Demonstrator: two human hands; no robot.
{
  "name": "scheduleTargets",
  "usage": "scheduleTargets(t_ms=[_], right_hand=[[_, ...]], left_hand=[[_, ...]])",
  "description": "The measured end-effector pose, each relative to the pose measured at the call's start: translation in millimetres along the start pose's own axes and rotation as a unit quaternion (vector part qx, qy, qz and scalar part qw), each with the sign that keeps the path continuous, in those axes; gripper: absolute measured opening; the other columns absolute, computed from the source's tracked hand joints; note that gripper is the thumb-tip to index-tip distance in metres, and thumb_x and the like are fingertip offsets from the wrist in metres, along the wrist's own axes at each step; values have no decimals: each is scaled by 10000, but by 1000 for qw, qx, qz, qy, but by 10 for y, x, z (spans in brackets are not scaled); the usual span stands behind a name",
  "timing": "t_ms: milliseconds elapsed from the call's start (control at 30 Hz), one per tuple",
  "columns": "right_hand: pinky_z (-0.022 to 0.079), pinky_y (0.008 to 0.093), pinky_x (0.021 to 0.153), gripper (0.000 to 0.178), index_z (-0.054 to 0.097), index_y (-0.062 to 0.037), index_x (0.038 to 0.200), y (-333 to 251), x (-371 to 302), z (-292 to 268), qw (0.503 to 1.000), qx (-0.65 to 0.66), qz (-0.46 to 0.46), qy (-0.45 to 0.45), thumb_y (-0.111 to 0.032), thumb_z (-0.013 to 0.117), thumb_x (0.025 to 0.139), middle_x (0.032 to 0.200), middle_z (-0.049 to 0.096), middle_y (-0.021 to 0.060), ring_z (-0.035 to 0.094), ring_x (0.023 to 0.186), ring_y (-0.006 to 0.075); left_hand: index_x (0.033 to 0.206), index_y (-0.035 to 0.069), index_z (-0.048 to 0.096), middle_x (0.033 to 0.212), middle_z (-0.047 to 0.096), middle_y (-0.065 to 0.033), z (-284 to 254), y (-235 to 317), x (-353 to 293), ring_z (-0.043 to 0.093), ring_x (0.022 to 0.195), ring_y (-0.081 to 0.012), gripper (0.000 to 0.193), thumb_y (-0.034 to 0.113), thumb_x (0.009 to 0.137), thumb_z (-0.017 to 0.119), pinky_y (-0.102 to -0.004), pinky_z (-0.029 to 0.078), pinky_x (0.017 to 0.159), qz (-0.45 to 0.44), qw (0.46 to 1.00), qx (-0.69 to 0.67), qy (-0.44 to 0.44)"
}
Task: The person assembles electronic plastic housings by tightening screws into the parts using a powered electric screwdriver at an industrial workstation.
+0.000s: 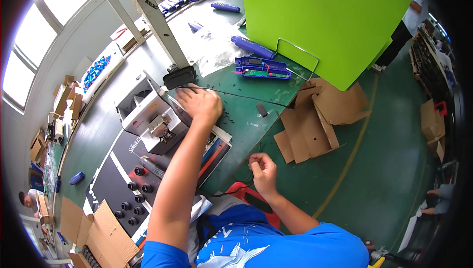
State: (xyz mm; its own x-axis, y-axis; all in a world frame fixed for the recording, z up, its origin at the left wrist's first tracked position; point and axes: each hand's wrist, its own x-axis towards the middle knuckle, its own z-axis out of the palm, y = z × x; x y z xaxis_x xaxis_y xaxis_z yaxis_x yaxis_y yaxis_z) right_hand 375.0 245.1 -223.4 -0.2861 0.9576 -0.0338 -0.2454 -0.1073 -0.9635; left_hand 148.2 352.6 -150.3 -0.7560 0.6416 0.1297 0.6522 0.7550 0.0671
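My left hand [201,104] reaches to the green bench, its fingers stretched out and lying low beside a boxy white and grey machine [153,120]. Small dark screws [227,116] are scattered on the bench by that hand. My right hand [263,170] is held near the bench edge, fingers curled in a pinch; whatever is between them is too small to make out. An electric screwdriver [152,166] with a dark handle lies in front of the machine. Near it, several black round caps [139,171] sit on a dark printed board [118,169].
An opened blue casing [263,69] with a circuit board and a closed blue casing [253,47] lie at the back. A tall green panel [325,16] stands behind a wire stand [311,63]. Cardboard [310,130] is at the right; an open carton [106,233] is lower left.
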Motion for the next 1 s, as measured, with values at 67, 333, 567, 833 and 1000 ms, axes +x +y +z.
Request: scheduleTargets(t_ms=[67,333,567,833,1000], right_hand=[[450,220,644,97,610,20,935,-86,-55,-8,1000,-16,21,3,-18,537,884,780,610,28,549,689,74],[445,221,612,98,619,24,940,107,-432,-156,996,-43,77,-26,11,535,891,751,603,23,544,664,69],[445,200,601,65,617,15,943,212,-285,-43,997,-31,52,-46,-15,583,898,777,625,10,550,675,40],[440,225,608,104,607,14,957,170,-130,113,998,-35,45,-35,-55,538,922,793,625,19,548,687,55],[447,377,909,302,571,-32,1107,175,134,280,888,378,255,48,-223,379,974,1066,639,77,585,1009,212]], left_hand=[[1414,-171,234,1505,177,-358,7,-63,101,66,1441,-465,805,456,922,345,-495,2,1177,-26,1000,11,-6],[1463,-115,166,1530,90,-348,-39,41,99,63,1440,-466,863,574,950,247,-504,4,1169,-126,989,-37,-65],[1454,-117,200,1516,167,-341,-43,187,-558,104,1435,-466,775,487,980,303,-499,56,1177,109,988,-101,-35],[1507,26,203,1552,147,-276,-35,29,-161,119,1437,-451,777,571,960,279,-496,46,1177,122,989,-86,0],[1463,28,326,1524,248,-260,-13,-26,15,178,1442,-376,650,476,994,287,-454,92,1185,237,966,-102,-12]])
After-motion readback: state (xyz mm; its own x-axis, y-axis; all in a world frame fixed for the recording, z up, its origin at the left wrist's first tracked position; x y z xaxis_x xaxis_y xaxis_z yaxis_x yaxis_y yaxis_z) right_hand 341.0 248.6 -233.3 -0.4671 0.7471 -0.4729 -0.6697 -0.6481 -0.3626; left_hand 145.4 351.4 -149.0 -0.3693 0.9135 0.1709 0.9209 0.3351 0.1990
